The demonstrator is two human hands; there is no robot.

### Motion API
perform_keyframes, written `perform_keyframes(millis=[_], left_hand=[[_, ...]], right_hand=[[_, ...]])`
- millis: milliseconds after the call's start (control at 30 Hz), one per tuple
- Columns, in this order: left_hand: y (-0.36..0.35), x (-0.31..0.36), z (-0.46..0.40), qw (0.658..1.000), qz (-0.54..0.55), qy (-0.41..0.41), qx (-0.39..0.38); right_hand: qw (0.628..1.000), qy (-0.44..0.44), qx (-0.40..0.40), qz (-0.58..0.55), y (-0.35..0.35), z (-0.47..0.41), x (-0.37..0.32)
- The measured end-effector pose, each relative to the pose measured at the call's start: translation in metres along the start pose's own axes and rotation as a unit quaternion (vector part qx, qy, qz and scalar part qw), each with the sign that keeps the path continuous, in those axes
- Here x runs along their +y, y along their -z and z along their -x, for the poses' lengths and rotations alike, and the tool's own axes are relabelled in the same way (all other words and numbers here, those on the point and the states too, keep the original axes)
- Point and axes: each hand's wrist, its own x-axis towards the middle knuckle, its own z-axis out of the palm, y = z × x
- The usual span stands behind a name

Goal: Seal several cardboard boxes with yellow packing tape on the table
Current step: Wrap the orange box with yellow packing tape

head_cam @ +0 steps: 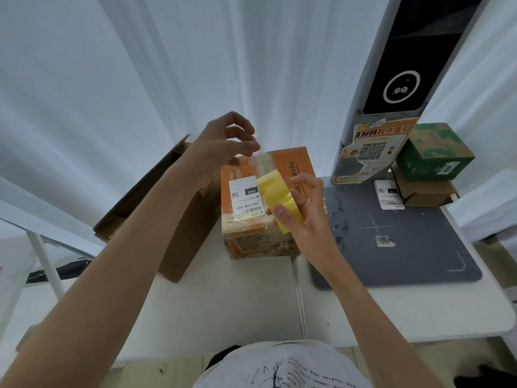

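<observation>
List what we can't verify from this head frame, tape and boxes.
- Tape strip between left hand and yellow tape roll: near transparent; whether it touches the orange box is unclear.
- Orange box top seam: hidden by both hands and the roll.
- Open brown box: contents hidden by left forearm.
- Green box: label print too small.

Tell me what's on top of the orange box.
On the orange box: a white label and clear tape. The right hand and tape roll cover part of the top; what's beneath them can't be seen.

L hand (223, 144) pinching, R hand (302, 208) gripping, both arms raised.
</observation>
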Motion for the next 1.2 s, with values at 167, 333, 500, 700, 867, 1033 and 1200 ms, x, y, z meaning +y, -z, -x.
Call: perform_keyframes(millis=[167,333,500,700,867,1033,1200], left_hand=[[-0.011,-0.01,-0.003,0.997,-0.056,-0.047,0.022],[-0.006,-0.007,-0.004,0.995,0.083,0.031,-0.041],[-0.011,-0.013,-0.008,0.983,0.111,0.097,-0.112],[-0.025,-0.018,-0.023,0.981,0.113,0.11,-0.114],[-0.037,-0.018,-0.03,0.982,0.083,0.104,-0.135],[-0.045,-0.018,-0.032,0.993,0.038,0.053,-0.099],[-0.069,-0.027,-0.019,0.996,-0.043,-0.052,-0.061]], right_hand=[[1.0,0.005,0.007,-0.018,-0.001,0.001,-0.004],[0.999,0.01,0.023,-0.025,0.006,0.004,-0.002],[0.999,0.009,0.028,-0.029,0.011,0.007,0.0],[1.0,0.005,0.019,-0.02,0.017,0.012,0.005],[0.999,0.001,0.032,-0.011,0.022,0.016,0.008],[0.997,-0.032,0.07,-0.003,0.033,0.022,0.013],[0.984,-0.151,0.095,0.008,0.049,0.018,0.005]])
